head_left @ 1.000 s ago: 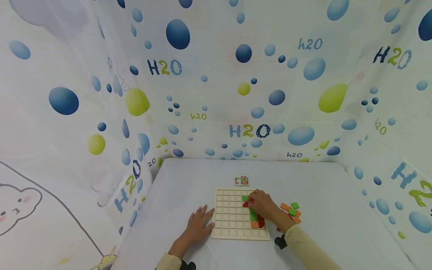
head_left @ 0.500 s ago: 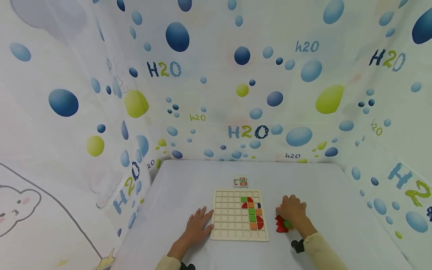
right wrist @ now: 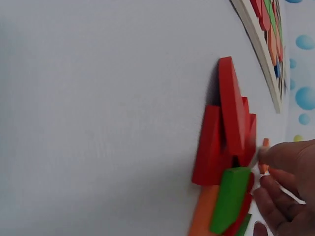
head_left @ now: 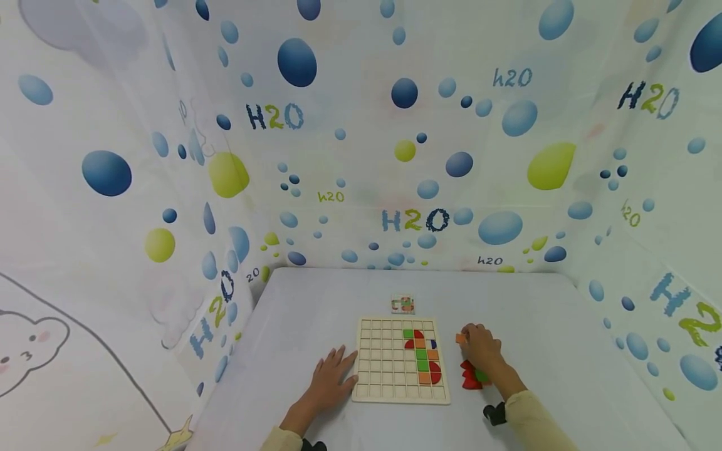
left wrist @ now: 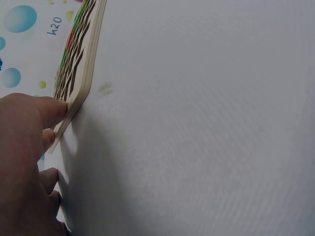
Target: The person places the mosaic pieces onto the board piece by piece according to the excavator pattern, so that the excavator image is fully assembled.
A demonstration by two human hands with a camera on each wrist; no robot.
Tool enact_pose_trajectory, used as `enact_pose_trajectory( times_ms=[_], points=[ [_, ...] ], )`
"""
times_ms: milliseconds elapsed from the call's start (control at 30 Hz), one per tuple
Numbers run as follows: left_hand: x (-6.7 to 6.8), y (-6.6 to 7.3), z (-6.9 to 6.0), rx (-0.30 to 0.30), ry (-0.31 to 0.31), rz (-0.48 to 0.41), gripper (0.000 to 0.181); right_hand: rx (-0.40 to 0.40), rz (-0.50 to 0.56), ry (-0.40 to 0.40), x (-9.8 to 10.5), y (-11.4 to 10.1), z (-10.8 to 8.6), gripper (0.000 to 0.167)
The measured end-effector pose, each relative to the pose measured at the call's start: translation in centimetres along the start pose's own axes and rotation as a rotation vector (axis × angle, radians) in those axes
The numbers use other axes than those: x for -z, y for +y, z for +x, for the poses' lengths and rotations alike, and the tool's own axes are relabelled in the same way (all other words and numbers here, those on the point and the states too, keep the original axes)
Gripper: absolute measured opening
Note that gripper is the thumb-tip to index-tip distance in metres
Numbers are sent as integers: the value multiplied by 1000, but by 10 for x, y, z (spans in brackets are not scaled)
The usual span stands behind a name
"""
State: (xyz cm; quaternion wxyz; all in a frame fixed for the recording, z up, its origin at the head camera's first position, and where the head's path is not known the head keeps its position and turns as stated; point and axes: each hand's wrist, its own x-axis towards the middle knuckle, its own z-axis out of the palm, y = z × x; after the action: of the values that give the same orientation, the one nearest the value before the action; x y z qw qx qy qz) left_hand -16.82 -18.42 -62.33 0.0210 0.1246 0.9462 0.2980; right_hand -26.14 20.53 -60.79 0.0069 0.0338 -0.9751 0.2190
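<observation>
The pale square wooden grid board (head_left: 385,363) is looking smooth and matt; the white cloth-like worktop (left wrist: 197,123) is appearing finely textured.

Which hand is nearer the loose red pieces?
Right. The right hand is close beside the loose red pieces, pinching an orange tile; the left hand is across the grid board, touching its left edge.

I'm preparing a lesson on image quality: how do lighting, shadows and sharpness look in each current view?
Head: fairly even light, the card too small to read clearly; left wrist: dimmer, a soft shadow across the tabletop beside the left hand; right wrist: a shadow beside the topmost red piece.
</observation>
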Motion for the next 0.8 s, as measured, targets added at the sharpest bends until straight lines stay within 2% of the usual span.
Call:
enact_pose_trajectory(
  times_ms=[167,367,633,800],
  points=[
    [0,1,0,7,0,-1,56,2,121,13,-11,3,4,27],
    [-2,1,0,-5,19,1,56,42,187,8,-17,3,7,25],
    [1,2,0,13,-9,8,56,49,195,-33,-13,-3,3,23],
    [2,3,-1,12,2,-14,55,72,110,-43,-12,-7,1,20]
  ],
)
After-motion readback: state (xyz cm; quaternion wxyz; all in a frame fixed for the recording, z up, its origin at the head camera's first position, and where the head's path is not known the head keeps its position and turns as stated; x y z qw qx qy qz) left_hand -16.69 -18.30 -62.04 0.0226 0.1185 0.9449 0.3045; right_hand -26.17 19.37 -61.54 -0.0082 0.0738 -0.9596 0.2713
